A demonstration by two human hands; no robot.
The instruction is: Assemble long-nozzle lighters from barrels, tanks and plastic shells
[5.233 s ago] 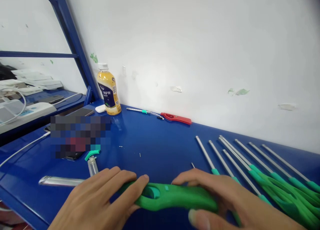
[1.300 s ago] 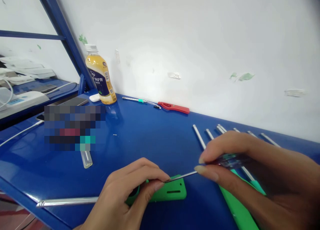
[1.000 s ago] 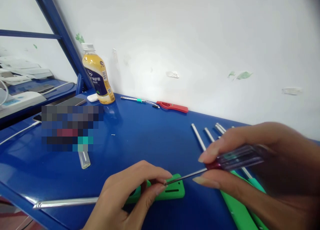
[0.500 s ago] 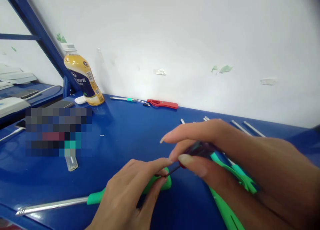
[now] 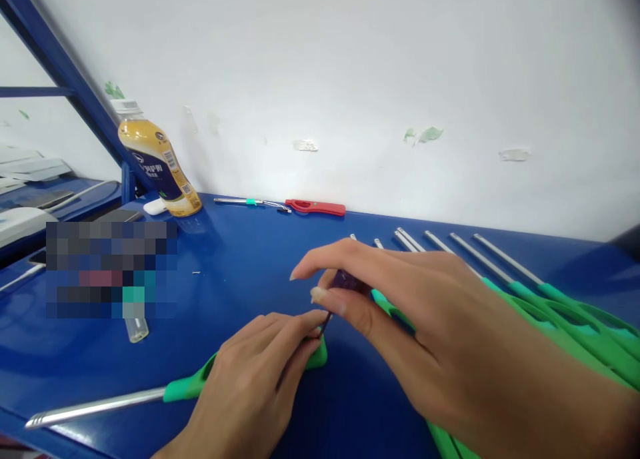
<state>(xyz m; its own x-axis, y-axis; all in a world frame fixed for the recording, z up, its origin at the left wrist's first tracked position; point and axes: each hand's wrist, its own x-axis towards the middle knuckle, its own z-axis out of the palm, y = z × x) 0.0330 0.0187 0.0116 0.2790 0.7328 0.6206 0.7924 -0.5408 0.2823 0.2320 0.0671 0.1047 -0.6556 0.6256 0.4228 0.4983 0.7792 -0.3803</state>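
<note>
Working with 2 bare hands at a blue counter (image 5: 240,246). Clamping the left grip (image 5: 250,372) over the handle of 1 green lighter (image 5: 185,387), front and left of centre, on or just above the counter; pointing its silver tube (image 5: 100,407) left, close to the counter's edge. Pinching 1 screwdriver (image 5: 346,280) in the right grip (image 5: 400,319), thumb and fingers together on the dark purple handle, forefinger stretching out clear; slanting the thin shaft (image 5: 325,324) down to the left fingertips, near the lighter's right end. Not making out tip contact behind the fingers. Counting at least 6 more silver tubes (image 5: 500,254) at right, running back from green bodies (image 5: 560,312) beside the right forearm. Seeing 1 red lighter body (image 5: 316,208) along the wall, wires leading to 1 loose tube (image 5: 233,200). Noting 1 yellow bottle (image 5: 157,162) at back left, 1 small metal piece (image 5: 196,272) nearer.
</note>
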